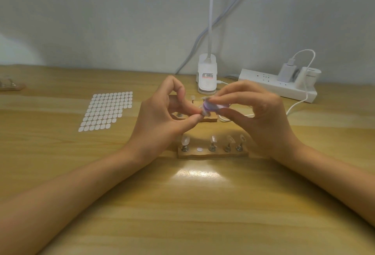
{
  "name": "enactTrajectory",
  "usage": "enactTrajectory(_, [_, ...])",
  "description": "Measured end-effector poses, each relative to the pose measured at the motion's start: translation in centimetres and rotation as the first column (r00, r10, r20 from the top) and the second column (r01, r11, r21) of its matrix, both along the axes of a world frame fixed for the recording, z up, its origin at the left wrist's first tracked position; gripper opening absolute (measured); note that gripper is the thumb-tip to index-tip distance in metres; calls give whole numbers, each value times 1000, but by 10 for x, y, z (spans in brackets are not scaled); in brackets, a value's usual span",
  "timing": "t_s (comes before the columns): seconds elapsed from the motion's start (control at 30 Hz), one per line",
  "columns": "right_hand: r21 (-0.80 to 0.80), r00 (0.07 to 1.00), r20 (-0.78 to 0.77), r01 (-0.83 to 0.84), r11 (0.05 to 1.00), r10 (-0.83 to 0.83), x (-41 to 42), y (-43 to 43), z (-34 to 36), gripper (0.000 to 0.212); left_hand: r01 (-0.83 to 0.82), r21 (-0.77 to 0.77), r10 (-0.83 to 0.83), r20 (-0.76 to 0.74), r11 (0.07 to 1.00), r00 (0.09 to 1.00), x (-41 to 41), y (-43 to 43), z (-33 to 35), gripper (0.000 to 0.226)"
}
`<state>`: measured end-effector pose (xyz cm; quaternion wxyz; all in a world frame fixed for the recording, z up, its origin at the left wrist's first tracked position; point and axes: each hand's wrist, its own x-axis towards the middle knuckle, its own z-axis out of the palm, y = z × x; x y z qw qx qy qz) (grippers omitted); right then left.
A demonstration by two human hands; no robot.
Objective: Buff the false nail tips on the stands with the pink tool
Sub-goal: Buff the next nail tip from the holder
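Observation:
My right hand (257, 112) grips the pink tool (213, 107) between thumb and fingers, its end against a clear nail tip (203, 99). My left hand (162, 116) pinches that tip's small stand (201, 113) between thumb and forefinger, raised over the far wooden base (211, 119). The near wooden base (213, 154) carries several metal stands with clear nail tips (185, 140) and one bare spot with a white sticker (199, 149). Another tip (192, 98) stands on the far base behind my left hand.
A sheet of white oval stickers (106, 110) lies at the left. A white clip lamp (207, 76) and a power strip (278, 84) with chargers and a trailing cable sit at the back right. Another small base (10, 86) is at the far left edge.

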<state>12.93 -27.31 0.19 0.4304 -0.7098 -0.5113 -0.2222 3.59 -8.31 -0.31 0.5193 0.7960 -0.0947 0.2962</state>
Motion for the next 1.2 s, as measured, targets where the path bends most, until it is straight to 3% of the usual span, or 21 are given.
enactTrajectory(0.13, [94, 992, -124, -2, 996, 14, -3, 1, 3, 22, -5, 5, 5, -7, 1000, 1000, 0, -1, 2, 44])
enactTrajectory(0.27, [-16, 994, -30, -109, 994, 108, -11, 6, 0, 25, 20, -4, -20, 0, 1000, 1000, -2, -1, 3, 42])
enactTrajectory(0.6, [5, 996, -63, -57, 998, 57, -5, 2, 3, 25, 19, 52, -21, 28, 998, 999, -2, -3, 1, 46])
enactTrajectory(0.73, [-24, 992, -54, -114, 993, 113, -6, 4, 1, 24, 45, 34, -46, 21, 998, 999, -2, -4, 2, 44])
enactTrajectory(0.9, [-5, 997, -61, -45, 999, 45, -3, 1, 1, 25, 14, 45, -16, 38, 999, 999, -5, -2, 3, 45])
enactTrajectory(1.07, [96, 979, -197, -38, 995, 57, -2, 0, 3, 24, 22, 45, -23, 30, 999, 999, -5, -5, 5, 44])
enactTrajectory(1.2, [9, 993, -67, -93, 996, 93, -8, 5, 1, 26, 44, 27, -45, 36, 999, 998, -5, -4, 5, 42])
